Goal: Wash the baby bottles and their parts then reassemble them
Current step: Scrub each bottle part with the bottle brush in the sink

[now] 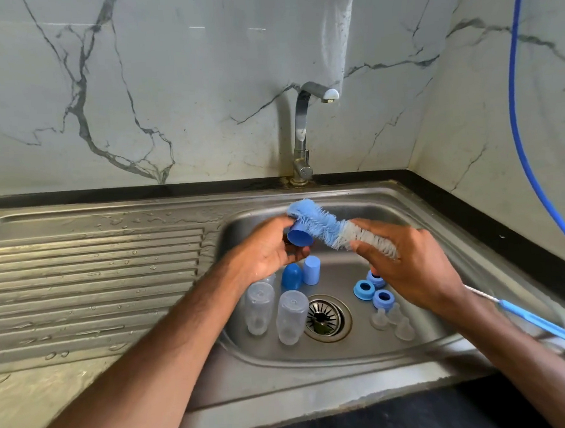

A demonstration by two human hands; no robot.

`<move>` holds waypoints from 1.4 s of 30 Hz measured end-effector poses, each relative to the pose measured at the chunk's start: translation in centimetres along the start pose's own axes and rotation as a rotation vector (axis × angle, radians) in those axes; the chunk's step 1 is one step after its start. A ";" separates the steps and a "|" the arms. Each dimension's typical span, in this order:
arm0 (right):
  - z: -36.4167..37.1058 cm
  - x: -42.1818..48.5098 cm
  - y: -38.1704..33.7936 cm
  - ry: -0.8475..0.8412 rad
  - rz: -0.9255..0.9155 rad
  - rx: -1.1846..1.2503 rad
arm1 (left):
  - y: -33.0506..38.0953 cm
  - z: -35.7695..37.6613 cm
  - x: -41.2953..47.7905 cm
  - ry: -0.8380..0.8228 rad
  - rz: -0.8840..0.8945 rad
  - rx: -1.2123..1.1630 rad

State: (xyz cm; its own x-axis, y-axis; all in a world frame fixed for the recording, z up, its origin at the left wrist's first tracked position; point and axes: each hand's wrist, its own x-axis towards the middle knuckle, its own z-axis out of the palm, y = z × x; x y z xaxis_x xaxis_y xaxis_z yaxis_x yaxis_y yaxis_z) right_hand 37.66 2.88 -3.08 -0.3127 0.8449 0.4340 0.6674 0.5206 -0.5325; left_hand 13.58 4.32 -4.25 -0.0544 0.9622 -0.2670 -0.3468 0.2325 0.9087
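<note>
Over the sink: blue cap, bottle brush.
The left hand grips the cap; right hand, at 3 o'clock, grasps the brush (bristles touch cap).

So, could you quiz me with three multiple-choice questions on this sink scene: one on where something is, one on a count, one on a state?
1. Where do the clear bottles stand?
A) on the draining board
B) in the basin, left of the drain
C) on the dark counter edge

2. How many blue rings lie in the basin?
A) one
B) three
C) six

3. What is the left hand doing?
A) holding a blue cap
B) turning the tap
C) lying flat and empty

Answers: 1 B, they stand neck down beside the drain; 2 B, three sit together right of the drain; 3 A, its fingers curl round the cap, against the brush.
</note>
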 end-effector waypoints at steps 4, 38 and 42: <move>0.0 0.2 0.2 0.020 -0.023 -0.016 | -0.1 0.0 -0.3 0.015 -0.006 -0.032; 0.2 0.2 0.4 0.082 -0.005 -0.137 | 1.0 2.4 -1.5 0.023 0.009 -0.448; -0.4 0.2 0.5 0.107 0.020 -0.125 | 0.8 2.1 -1.1 -0.009 0.029 -0.349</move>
State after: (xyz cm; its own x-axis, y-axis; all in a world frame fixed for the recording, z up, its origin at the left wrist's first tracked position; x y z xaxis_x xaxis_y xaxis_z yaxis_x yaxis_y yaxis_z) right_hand 38.23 3.27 -3.00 -0.2294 0.8337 0.5024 0.7536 0.4788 -0.4504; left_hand 15.29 3.78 -2.57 -0.0615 0.9692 -0.2386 -0.6443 0.1440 0.7511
